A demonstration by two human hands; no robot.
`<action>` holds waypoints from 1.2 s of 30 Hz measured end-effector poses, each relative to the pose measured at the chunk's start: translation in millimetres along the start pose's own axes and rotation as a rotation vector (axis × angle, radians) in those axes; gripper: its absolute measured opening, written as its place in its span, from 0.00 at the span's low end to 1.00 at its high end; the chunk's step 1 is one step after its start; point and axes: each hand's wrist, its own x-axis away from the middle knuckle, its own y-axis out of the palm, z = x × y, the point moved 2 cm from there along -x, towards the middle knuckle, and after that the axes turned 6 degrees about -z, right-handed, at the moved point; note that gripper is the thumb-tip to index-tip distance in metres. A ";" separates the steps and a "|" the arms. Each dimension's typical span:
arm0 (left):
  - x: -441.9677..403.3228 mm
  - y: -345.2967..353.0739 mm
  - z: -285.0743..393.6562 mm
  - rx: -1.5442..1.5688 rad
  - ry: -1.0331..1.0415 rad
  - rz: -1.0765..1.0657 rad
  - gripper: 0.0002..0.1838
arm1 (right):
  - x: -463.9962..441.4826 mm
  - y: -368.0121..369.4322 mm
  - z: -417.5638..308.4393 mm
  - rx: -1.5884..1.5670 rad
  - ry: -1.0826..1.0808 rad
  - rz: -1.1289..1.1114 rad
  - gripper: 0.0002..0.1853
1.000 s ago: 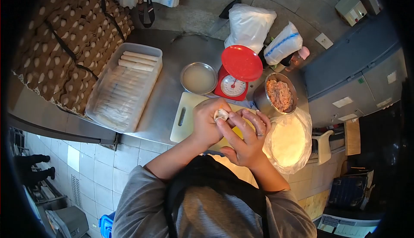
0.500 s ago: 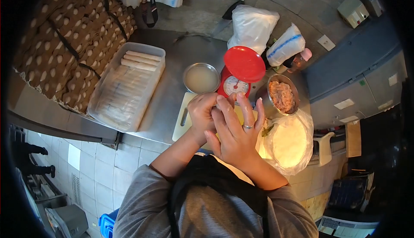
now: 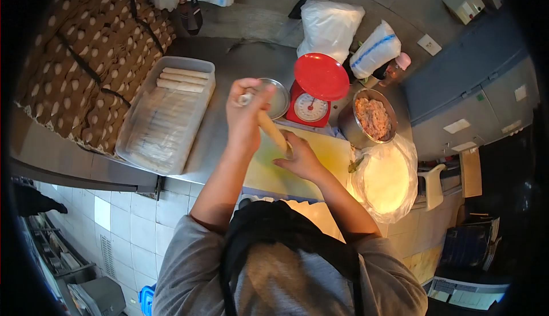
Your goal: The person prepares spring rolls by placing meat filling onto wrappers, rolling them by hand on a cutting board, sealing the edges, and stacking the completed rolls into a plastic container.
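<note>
My left hand (image 3: 245, 116) is closed around the upper part of a long, pale spring roll (image 3: 270, 130), held tilted above the cutting board (image 3: 269, 170). The fingers of my right hand (image 3: 300, 157) close on the roll's lower end. Behind my left hand stands a round metal bowl (image 3: 280, 100), partly hidden by it. To the left, a clear plastic container (image 3: 210, 87) holds several similar rolls, some under plastic film. At the right, a metal pot (image 3: 350, 127) contains an orange-pink minced filling (image 3: 373, 118). Pale round wrappers (image 3: 386, 179) lie in clear plastic beside the board.
A red kitchen scale (image 3: 309, 109) stands behind the board. Stacked egg trays (image 3: 86, 58) rise at the far left. White plastic bags (image 3: 330, 27) sit against the wall. A grey cabinet (image 3: 457, 98) borders the right side, with a white chair (image 3: 433, 187) below it.
My hands have moved apart, and the spring roll now shows between them. My left hand has shifted up and left; my right hand is lower over the board's middle.
</note>
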 end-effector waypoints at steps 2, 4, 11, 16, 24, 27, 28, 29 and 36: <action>-4.7 -20.4 -10.6 0.243 -0.116 0.035 0.13 | 3.8 -7.2 22.4 -0.029 0.077 -0.082 0.32; -7.9 -66.0 -44.0 0.476 -0.240 -0.053 0.13 | 16.0 -42.0 46.3 -0.025 0.067 -0.113 0.31; 48.1 -87.2 -115.7 -0.003 -0.800 -0.726 0.23 | 28.4 -131.4 -81.9 0.150 -0.101 -0.117 0.20; 52.9 -20.7 -89.7 -0.364 -0.512 -0.721 0.16 | 35.8 -84.8 -74.9 -0.083 -0.197 0.241 0.20; 58.5 6.2 -64.7 -0.417 -0.226 -0.562 0.12 | 64.0 -27.9 -67.0 0.451 -0.413 0.443 0.23; 61.2 15.7 -57.9 -0.442 -0.172 -0.570 0.11 | 59.8 -40.0 -74.2 0.580 -0.425 0.417 0.23; 61.5 17.3 -57.3 -0.449 -0.150 -0.565 0.10 | 58.2 -42.6 -74.5 0.610 -0.438 0.400 0.23; 61.9 17.4 -57.8 -0.448 -0.151 -0.576 0.10 | 56.9 -44.0 -74.1 0.618 -0.446 0.388 0.22; 61.1 23.2 -54.0 -0.519 -0.144 -0.558 0.10 | 49.1 -59.7 -66.8 0.310 -0.452 0.332 0.16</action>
